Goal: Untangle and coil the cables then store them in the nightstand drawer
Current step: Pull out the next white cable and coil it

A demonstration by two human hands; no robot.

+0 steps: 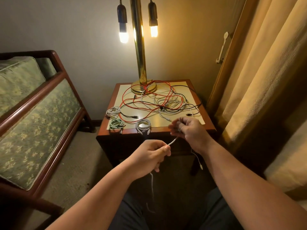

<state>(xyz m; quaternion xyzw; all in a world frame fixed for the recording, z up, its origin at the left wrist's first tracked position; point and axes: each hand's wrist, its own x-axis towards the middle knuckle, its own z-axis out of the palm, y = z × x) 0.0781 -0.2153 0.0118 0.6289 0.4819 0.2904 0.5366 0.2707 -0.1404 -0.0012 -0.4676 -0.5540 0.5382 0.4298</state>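
Cable [172, 141] runs taut up-right from our closed left grip [153, 155] to our right grip [186, 128] pinching its end, slack trailing below the left, before the desk [208, 125].

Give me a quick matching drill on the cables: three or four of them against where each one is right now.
Things:
1. green coil
2. red cable
3. white cable
4. grey coil

Places:
A. stretched between both hands
B. looped around the lamp base
C. front left corner of the nightstand
D. left edge, behind the green coil

Pairs: 1-C, 2-B, 3-A, 4-D
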